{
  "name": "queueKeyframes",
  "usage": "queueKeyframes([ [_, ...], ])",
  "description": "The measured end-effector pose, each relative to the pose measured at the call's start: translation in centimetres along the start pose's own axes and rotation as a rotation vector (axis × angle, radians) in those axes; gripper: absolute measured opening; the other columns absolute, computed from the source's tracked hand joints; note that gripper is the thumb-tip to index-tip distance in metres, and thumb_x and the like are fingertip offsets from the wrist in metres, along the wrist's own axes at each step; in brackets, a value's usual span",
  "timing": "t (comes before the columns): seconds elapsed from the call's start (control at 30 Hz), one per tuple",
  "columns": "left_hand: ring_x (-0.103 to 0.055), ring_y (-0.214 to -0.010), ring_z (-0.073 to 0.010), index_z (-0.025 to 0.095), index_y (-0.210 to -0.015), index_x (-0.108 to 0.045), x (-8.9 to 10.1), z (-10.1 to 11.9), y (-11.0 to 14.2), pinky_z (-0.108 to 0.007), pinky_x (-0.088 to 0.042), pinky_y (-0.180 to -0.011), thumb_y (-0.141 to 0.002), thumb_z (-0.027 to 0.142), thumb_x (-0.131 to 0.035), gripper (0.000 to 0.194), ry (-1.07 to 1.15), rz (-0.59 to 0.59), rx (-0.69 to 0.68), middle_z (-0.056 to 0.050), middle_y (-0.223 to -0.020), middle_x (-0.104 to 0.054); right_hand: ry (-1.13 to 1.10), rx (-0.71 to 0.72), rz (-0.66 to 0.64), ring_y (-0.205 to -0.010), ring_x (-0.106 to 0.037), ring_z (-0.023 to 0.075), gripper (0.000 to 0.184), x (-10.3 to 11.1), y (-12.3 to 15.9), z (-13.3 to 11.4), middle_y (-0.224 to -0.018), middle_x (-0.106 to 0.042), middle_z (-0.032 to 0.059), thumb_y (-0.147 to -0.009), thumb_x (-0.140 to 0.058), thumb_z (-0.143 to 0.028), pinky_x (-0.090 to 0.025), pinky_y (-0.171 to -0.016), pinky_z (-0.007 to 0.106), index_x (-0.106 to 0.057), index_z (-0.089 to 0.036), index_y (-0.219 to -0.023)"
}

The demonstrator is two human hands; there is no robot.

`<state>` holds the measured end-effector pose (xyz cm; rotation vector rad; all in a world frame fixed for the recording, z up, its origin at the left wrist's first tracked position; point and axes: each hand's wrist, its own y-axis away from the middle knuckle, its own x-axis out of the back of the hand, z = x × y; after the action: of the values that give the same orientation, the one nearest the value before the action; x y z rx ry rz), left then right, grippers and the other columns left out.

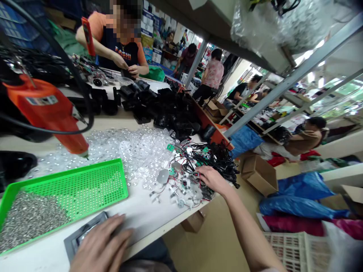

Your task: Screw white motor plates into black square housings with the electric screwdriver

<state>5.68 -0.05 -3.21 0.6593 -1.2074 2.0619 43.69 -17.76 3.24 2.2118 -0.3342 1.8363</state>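
My left hand [100,245] lies over a dark grey rectangular frame [70,241] at the table's front edge. Its fingers are stretched out and slightly apart; part of the frame is hidden underneath. Farther right, my right hand [212,178] reaches into a pile of small wired parts [184,185]. These include white plastic pieces, silvery discs, green circuit boards [170,147] and red and black wires. The right fingers are extended and touch the pile, their tips partly hidden among the wires. No lifted part shows in either hand.
A green perforated tray [99,190] holds many small screws [31,219]. An orange electric screwdriver [51,109] hangs above clear plastic discs [136,151]. Black housings [170,109] are heaped behind. Across the table a co-worker [121,49] handles a dark part. Cardboard boxes [259,173] stand right.
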Motion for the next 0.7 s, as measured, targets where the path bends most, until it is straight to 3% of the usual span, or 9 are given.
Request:
queueKeyframes([
  [0.13,-0.06,-0.112,-0.0243,0.028,-0.109,-0.065,-3.3,3.4,-5.7,-0.037,-0.05,-0.092,-0.091,0.02,-0.052,0.024,0.225,-0.141,-0.068,-0.006,-0.121,-0.065,-0.087,-0.026,0.178,-0.101,-0.064,0.0196,0.028,1.6,0.8,-0.2,-0.101,-0.07,0.0068,-0.092,-0.041,-0.016,-0.048,-0.095,0.038,-0.062,-0.019,-0.111],
  [0.2,-0.06,-0.114,-0.0241,0.028,-0.114,-0.063,-5.4,4.8,-8.4,-0.039,-0.05,-0.094,-0.092,0.023,-0.05,0.027,0.33,-0.235,-0.024,-0.007,-0.124,-0.065,-0.139,-0.043,0.278,-0.094,-0.066,0.0181,0.028,2.0,1.1,-0.6,-0.101,-0.069,0.0066,-0.092,-0.041,-0.017,-0.052,-0.087,0.034,-0.058,-0.019,-0.114],
  [0.3,-0.052,-0.126,-0.0277,0.023,-0.135,-0.05,-8.3,6.8,-12.5,-0.045,-0.043,-0.105,-0.089,0.027,-0.053,0.046,0.484,-0.386,0.151,-0.01,-0.138,-0.056,-0.216,-0.077,0.431,-0.082,-0.067,0.0162,0.023,2.2,1.3,-1.5,-0.094,-0.069,0.0062,-0.093,-0.043,-0.02,-0.054,-0.075,0.029,-0.054,-0.018,-0.113],
  [0.4,-0.043,-0.134,-0.0323,0.018,-0.148,-0.033,-10.8,8.4,-15.9,-0.047,-0.035,-0.11,-0.08,0.031,-0.067,0.077,0.684,-0.471,0.305,-0.015,-0.148,-0.045,-0.273,-0.065,0.522,-0.086,-0.067,0.0165,0.022,2.3,1.1,-2.6,-0.097,-0.069,0.0061,-0.09,-0.045,-0.018,-0.055,-0.079,0.03,-0.056,-0.019,-0.109],
  [0.47,-0.049,-0.129,-0.0324,0.017,-0.15,-0.027,-12.4,9.0,-17.3,-0.046,-0.038,-0.108,-0.075,0.032,-0.072,0.088,0.804,-0.481,0.371,-0.015,-0.143,-0.051,-0.329,-0.029,0.56,-0.094,-0.067,0.0169,0.027,2.4,0.7,-3.2,-0.104,-0.069,0.0065,-0.087,-0.047,-0.015,-0.054,-0.084,0.031,-0.056,-0.021,-0.113],
  [0.57,-0.066,-0.103,-0.0266,0.016,-0.149,-0.03,-14.3,9.5,-18.2,-0.037,-0.049,-0.091,-0.077,0.034,-0.07,0.084,0.866,-0.521,0.416,-0.011,-0.115,-0.069,-0.448,0.018,0.605,-0.101,-0.066,0.0166,0.044,2.7,-0.1,-3.7,-0.111,-0.067,0.0071,-0.083,-0.048,-0.01,-0.054,-0.089,0.032,-0.051,-0.021,-0.125],
  [0.63,-0.068,-0.093,-0.0231,0.015,-0.148,-0.031,-15.1,9.7,-18.3,-0.031,-0.052,-0.081,-0.077,0.038,-0.07,0.084,0.764,-0.571,0.39,-0.008,-0.107,-0.071,-0.487,0.028,0.595,-0.101,-0.065,0.0162,0.052,2.8,-0.7,-3.8,-0.11,-0.067,0.0063,-0.08,-0.049,-0.009,-0.053,-0.09,0.034,-0.048,-0.021,-0.13],
  [0.7,-0.067,-0.097,-0.0237,0.016,-0.142,-0.041,-15.6,9.8,-18.4,-0.029,-0.052,-0.08,-0.076,0.041,-0.072,0.077,0.6,-0.603,0.339,-0.009,-0.111,-0.069,-0.491,0.029,0.569,-0.098,-0.065,0.0163,0.055,2.9,-1.0,-3.6,-0.107,-0.067,0.0054,-0.078,-0.051,-0.009,-0.053,-0.091,0.035,-0.047,-0.021,-0.131],
])
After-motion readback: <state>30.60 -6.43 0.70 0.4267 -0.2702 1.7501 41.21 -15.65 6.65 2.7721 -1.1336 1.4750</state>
